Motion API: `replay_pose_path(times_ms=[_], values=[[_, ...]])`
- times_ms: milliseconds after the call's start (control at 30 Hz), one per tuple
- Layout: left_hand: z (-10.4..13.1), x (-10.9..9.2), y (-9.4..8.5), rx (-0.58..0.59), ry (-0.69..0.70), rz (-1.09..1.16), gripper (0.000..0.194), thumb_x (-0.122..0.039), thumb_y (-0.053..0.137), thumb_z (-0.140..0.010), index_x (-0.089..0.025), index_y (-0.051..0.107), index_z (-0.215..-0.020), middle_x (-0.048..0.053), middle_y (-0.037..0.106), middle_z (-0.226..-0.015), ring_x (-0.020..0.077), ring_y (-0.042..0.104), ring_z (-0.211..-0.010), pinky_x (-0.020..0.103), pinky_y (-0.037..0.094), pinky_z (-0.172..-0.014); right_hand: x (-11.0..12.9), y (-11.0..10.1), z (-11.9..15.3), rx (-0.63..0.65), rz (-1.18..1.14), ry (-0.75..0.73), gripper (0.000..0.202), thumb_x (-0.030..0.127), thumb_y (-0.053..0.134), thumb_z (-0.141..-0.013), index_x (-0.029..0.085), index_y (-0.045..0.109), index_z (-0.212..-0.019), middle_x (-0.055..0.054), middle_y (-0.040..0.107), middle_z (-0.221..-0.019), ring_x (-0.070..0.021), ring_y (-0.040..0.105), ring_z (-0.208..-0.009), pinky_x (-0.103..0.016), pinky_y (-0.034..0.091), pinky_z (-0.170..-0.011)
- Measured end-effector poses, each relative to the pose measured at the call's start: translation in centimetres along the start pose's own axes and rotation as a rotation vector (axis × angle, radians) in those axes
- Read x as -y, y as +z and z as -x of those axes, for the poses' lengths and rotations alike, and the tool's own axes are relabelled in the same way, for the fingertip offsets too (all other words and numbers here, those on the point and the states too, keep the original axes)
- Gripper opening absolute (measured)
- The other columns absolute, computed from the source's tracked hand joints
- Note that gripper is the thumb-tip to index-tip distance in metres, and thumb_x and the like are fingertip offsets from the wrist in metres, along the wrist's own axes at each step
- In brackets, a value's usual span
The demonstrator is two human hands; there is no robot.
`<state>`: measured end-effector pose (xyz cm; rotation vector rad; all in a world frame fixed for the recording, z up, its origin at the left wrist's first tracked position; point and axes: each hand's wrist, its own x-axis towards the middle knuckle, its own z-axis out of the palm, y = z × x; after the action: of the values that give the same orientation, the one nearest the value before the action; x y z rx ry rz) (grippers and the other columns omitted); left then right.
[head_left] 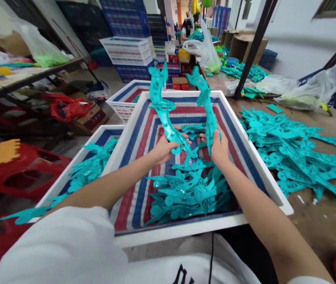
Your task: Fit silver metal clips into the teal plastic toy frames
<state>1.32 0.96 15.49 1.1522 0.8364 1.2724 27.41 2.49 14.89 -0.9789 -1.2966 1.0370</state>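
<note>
My left hand (164, 150) is closed round the lower end of a long turquoise plastic part (163, 112), which rises up and tilts left. In my right hand (219, 150) is a similar turquoise plastic part (205, 96), gripped near its lower end and standing nearly upright. Both are above a white-rimmed crate (262, 173) lined with red, white and blue striped cloth. Inside it, close to me, lies a heap of turquoise parts (188, 191). A smaller bunch (193, 129) lies farther back, partly hidden by my hands.
A large pile of turquoise parts (289, 146) covers the brown table (310, 221) at right. On the left, a second crate (76, 157) holds more parts, near a red stool (22, 169). White and blue crates (129, 51) are stacked behind. A person (188, 29) is far back.
</note>
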Motion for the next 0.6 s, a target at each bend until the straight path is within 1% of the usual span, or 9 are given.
replay_pose_path(times_ms=[67, 133, 200, 300, 400, 433, 467, 533, 600], values=[[-0.8, -0.2, -0.5, -0.081, 0.077, -0.01, 0.101, -0.029, 0.104, -0.071, -0.029, 0.063, -0.163, 0.009, 0.089, -0.132, 0.0414, 0.094, -0.123, 0.066, 0.075, -0.119, -0.5, -1.9, -1.6, -0.035, 0.079, 0.065, 0.083, 0.075, 0.047, -0.13, 0.02, 0.053, -0.192, -0.023, 0.083, -0.163, -0.0352, 0.091, -0.139, -0.049, 0.077, -0.12], [-1.3, -0.3, -1.1, -0.153, 0.157, -0.035, 0.097, -0.031, 0.101, -0.07, -0.029, 0.063, -0.159, 0.008, 0.088, -0.13, 0.0412, 0.093, -0.123, 0.065, 0.075, -0.12, -1.0, -4.1, -2.7, 0.036, 0.213, 0.171, 0.074, 0.067, 0.046, -0.132, 0.018, 0.058, -0.185, -0.022, 0.085, -0.155, -0.0315, 0.091, -0.134, -0.043, 0.077, -0.113], [-1.7, -0.1, -1.7, -0.21, 0.225, -0.074, 0.091, -0.032, 0.1, -0.072, -0.03, 0.063, -0.155, 0.007, 0.087, -0.125, 0.04, 0.093, -0.121, 0.063, 0.075, -0.117, -1.4, -6.0, -3.1, 0.171, 0.293, 0.295, 0.066, 0.066, 0.06, -0.129, 0.016, 0.07, -0.171, -0.022, 0.088, -0.144, -0.0309, 0.091, -0.121, -0.04, 0.078, -0.101], [-2.0, 0.6, -2.5, -0.255, 0.288, -0.135, 0.086, -0.032, 0.097, -0.074, -0.031, 0.061, -0.152, 0.002, 0.084, -0.116, 0.0366, 0.092, -0.115, 0.057, 0.075, -0.112, -2.4, -7.4, -2.1, 0.472, 0.409, 0.51, 0.056, 0.056, 0.095, -0.111, 0.017, 0.085, -0.15, -0.02, 0.091, -0.135, -0.0306, 0.09, -0.106, -0.039, 0.078, -0.088], [-2.5, 2.0, -3.5, -0.243, 0.308, -0.173, 0.084, -0.035, 0.098, -0.075, -0.034, 0.058, -0.148, 0.0, 0.08, -0.117, 0.0335, 0.091, -0.111, 0.053, 0.076, -0.107, -3.6, -7.1, -0.5, 0.83, 0.617, 0.745, 0.057, 0.04, 0.12, -0.083, 0.016, 0.096, -0.129, -0.02, 0.093, -0.132, -0.0381, 0.092, -0.114, -0.047, 0.081, -0.097], [-2.8, 2.6, -3.9, -0.226, 0.306, -0.181, 0.083, -0.037, 0.1, -0.077, -0.034, 0.057, -0.147, -0.001, 0.08, -0.118, 0.0327, 0.091, -0.109, 0.053, 0.076, -0.106, -4.0, -6.7, -0.2, 0.93, 0.693, 0.8, 0.058, 0.037, 0.124, -0.076, 0.015, 0.098, -0.122, -0.02, 0.093, -0.13, -0.0426, 0.093, -0.118, -0.052, 0.081, -0.104], [-3.0, 3.1, -4.3, -0.204, 0.303, -0.188, 0.082, -0.041, 0.103, -0.08, -0.034, 0.056, -0.146, -0.001, 0.079, -0.118, 0.0318, 0.091, -0.107, 0.053, 0.076, -0.106, -4.3, -6.4, 0.0, 1.01, 0.763, 0.83, 0.058, 0.036, 0.126, -0.073, 0.014, 0.099, -0.119, -0.021, 0.094, -0.129, -0.047, 0.093, -0.122, -0.059, 0.08, -0.111], [-3.5, 4.1, -5.3, -0.145, 0.292, -0.203, 0.082, -0.05, 0.111, -0.083, -0.033, 0.057, -0.143, -0.001, 0.078, -0.116, 0.0291, 0.089, -0.102, 0.054, 0.077, -0.108, -4.5, -5.7, -0.3, 1.086, 0.857, 0.796, 0.055, 0.037, 0.121, -0.086, 0.013, 0.1, -0.131, -0.022, 0.094, -0.14, -0.0499, 0.091, -0.136, -0.065, 0.075, -0.124], [-3.7, 4.7, -6.1, -0.063, 0.272, -0.22, 0.083, -0.053, 0.118, -0.084, -0.033, 0.061, -0.14, -0.002, 0.078, -0.115, 0.027, 0.088, -0.1, 0.053, 0.078, -0.108, -4.3, -5.4, -1.0, 1.063, 0.894, 0.662, 0.057, 0.03, 0.108, -0.102, 0.015, 0.096, -0.156, -0.02, 0.089, -0.163, -0.0457, 0.085, -0.154, -0.056, 0.069, -0.134]])
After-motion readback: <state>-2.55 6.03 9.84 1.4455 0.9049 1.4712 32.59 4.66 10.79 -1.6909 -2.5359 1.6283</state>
